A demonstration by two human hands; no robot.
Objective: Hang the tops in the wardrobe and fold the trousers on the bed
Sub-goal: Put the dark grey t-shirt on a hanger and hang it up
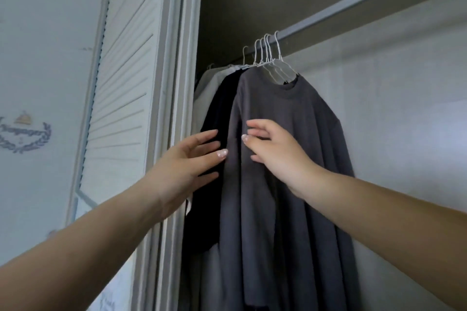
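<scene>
Up at the grey wardrobe rail (pixel 353 5), both hands are touching hanging tops: left hand (pixel 192 159) fingers spread on the black top (pixel 217 113), right hand (pixel 273 151) fingers loosely bent against the dark grey crew-neck top (pixel 290 113).

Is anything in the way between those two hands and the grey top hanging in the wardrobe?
Nothing visible. The grey top hangs at the front of the row on the rail. The right hand is right at its chest, and the left hand is at its left edge, in front of the black top behind it.
</scene>
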